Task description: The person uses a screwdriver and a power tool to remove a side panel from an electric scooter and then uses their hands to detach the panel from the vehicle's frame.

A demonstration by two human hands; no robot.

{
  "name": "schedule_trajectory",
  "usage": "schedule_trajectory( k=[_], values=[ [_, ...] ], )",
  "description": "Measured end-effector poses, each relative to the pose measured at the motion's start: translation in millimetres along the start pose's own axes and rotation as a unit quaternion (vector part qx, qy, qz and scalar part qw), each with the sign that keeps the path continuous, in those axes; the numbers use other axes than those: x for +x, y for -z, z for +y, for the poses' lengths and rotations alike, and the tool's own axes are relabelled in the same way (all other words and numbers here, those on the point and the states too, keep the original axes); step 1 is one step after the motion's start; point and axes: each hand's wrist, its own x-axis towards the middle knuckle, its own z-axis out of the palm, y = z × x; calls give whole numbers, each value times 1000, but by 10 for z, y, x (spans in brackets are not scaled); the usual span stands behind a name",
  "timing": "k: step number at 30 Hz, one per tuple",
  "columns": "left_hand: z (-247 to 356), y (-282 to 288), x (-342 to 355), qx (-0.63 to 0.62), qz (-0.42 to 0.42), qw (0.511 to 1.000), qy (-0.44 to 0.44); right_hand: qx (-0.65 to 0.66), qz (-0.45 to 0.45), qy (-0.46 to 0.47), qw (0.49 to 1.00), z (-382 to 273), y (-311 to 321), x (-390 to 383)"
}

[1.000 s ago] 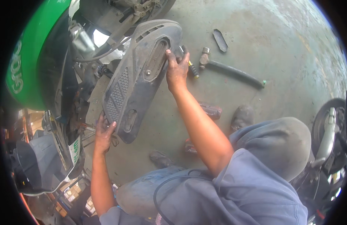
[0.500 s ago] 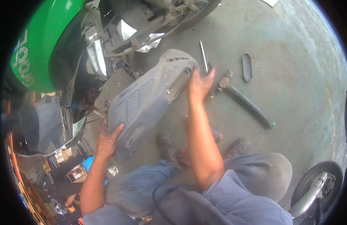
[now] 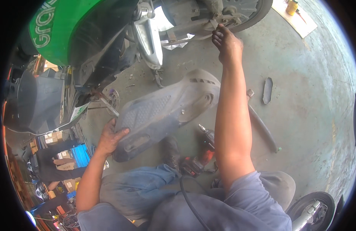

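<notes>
My left hand (image 3: 109,138) grips the near left end of a long dusty grey plastic scooter panel (image 3: 168,106), thumb on top. The panel is tilted above the floor, and its far end has vent slots and a rounded recess. My right hand (image 3: 228,45) is off the panel, stretched out toward the hub of a wheel (image 3: 258,17). Its fingers are curled together beside the metal parts there; whether they hold or touch anything is hidden. A stripped scooter with a green body (image 3: 66,34) and a silver bracket (image 3: 148,44) is at the upper left.
A hammer (image 3: 262,122), partly behind my right forearm, and a grey oval piece (image 3: 267,91) lie on the floor. A red and black power driver (image 3: 197,163) lies by my feet. A board (image 3: 306,27) with a yellow jar, boxes around a blue crate (image 3: 81,154), and another wheel (image 3: 322,200) surround me.
My right hand has let go of the panel's far end and reached up to the wheel hub. The panel stays in my left hand, lying flatter. The view has shifted.
</notes>
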Motion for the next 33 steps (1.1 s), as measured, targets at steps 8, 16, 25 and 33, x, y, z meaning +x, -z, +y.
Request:
schedule_trajectory(
  k=[8,16,25,33],
  values=[
    [-89,87,23,81,13,997,5,-255,-67,-35,964,395,-741,-591],
    [-62,72,-52,93,15,996,-4,-301,-38,0,953,532,-788,-536],
    [-34,19,65,68,6,997,-23,-300,-52,76,950,624,-370,-293],
    [57,-112,171,75,-21,995,-60,-511,24,-199,836,-146,1099,-554]
  ],
)
